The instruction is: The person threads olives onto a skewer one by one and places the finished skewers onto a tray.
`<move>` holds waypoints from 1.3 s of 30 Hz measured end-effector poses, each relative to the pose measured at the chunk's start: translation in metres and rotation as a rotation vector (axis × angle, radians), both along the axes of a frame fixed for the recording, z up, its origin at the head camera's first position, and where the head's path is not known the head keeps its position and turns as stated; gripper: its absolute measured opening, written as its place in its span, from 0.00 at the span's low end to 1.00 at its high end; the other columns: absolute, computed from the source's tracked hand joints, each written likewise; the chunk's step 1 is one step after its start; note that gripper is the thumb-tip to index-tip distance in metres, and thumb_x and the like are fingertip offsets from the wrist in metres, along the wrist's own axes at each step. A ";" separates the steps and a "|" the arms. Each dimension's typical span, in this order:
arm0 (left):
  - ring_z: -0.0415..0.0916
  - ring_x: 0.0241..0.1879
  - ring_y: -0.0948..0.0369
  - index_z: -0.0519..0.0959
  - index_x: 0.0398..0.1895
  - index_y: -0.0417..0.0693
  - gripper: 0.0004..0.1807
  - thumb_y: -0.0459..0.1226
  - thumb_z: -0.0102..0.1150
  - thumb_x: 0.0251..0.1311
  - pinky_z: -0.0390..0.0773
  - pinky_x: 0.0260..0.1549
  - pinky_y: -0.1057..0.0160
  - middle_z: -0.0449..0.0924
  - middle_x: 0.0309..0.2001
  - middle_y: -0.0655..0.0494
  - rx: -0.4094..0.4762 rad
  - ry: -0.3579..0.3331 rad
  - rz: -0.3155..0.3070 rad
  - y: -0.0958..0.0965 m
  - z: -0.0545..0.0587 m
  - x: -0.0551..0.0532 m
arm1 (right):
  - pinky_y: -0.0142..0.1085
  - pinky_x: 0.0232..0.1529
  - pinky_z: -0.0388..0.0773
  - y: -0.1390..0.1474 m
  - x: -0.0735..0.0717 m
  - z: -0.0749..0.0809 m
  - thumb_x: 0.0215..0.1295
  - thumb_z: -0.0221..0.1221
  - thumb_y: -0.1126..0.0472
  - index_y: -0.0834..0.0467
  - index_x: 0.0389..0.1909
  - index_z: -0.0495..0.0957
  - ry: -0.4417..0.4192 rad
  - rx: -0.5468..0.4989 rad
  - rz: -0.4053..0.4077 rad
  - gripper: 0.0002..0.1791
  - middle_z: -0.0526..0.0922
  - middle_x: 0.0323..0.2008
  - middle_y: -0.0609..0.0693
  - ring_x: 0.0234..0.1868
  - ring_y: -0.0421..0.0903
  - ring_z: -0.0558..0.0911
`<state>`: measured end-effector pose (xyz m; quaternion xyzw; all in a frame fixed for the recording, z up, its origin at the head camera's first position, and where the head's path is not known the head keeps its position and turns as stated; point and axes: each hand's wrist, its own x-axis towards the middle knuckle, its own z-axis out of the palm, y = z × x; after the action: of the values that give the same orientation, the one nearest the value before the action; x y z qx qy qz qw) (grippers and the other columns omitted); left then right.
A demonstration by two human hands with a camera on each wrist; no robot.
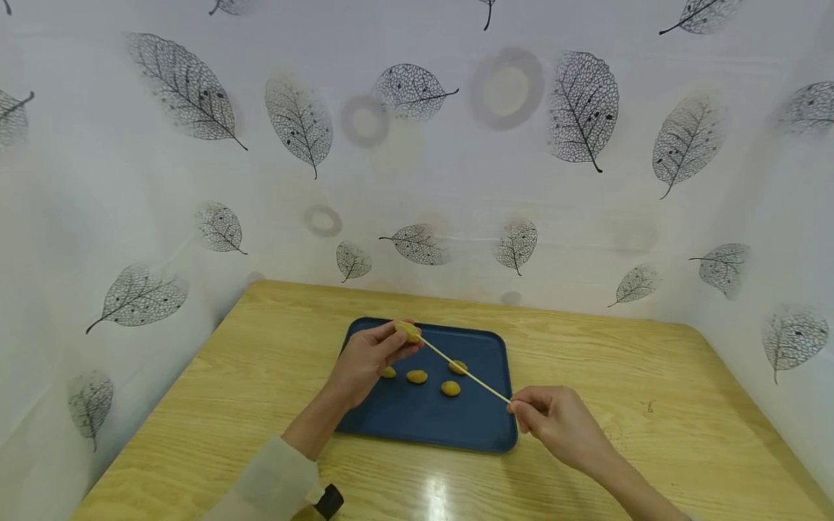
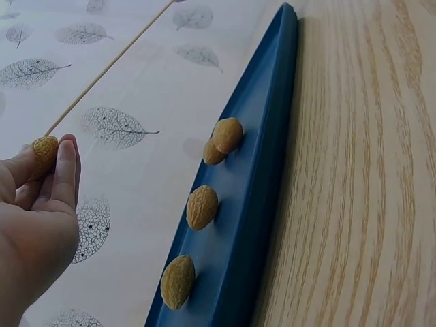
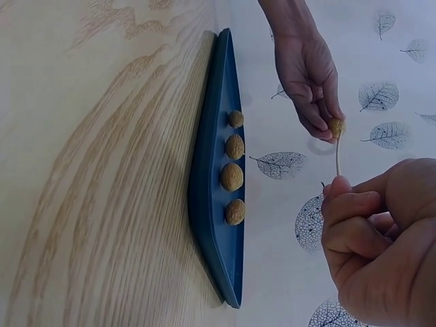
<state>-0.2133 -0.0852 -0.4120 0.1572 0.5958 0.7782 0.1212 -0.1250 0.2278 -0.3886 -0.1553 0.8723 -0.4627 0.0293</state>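
Over the far left part of the blue tray, my left hand pinches a wrinkled yellow-brown oval fruit between thumb and fingers. A thin bamboo skewer runs from that fruit down to my right hand, which grips its near end in the fingertips beside the tray's right edge. In the right wrist view the skewer meets the held fruit; its tip is hidden there. Several more such fruits lie loose on the tray, among them one in the middle and one nearer me.
The tray rests on a light wood-grain table. A white curtain printed with dark leaves hangs behind the table and along its sides. My left sleeve is light-coloured, with a black object at its cuff.
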 end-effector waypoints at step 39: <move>0.85 0.52 0.61 0.74 0.69 0.34 0.23 0.38 0.54 0.79 0.73 0.63 0.41 0.83 0.56 0.44 -0.123 0.051 -0.053 -0.001 0.000 0.005 | 0.28 0.14 0.57 -0.004 -0.001 0.007 0.73 0.62 0.65 0.62 0.30 0.84 -0.031 0.008 0.003 0.10 0.76 0.19 0.46 0.15 0.34 0.60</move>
<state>-0.2080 -0.0865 -0.4115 0.1848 0.6410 0.7324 0.1359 -0.1258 0.2241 -0.3820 -0.1495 0.8733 -0.4615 0.0443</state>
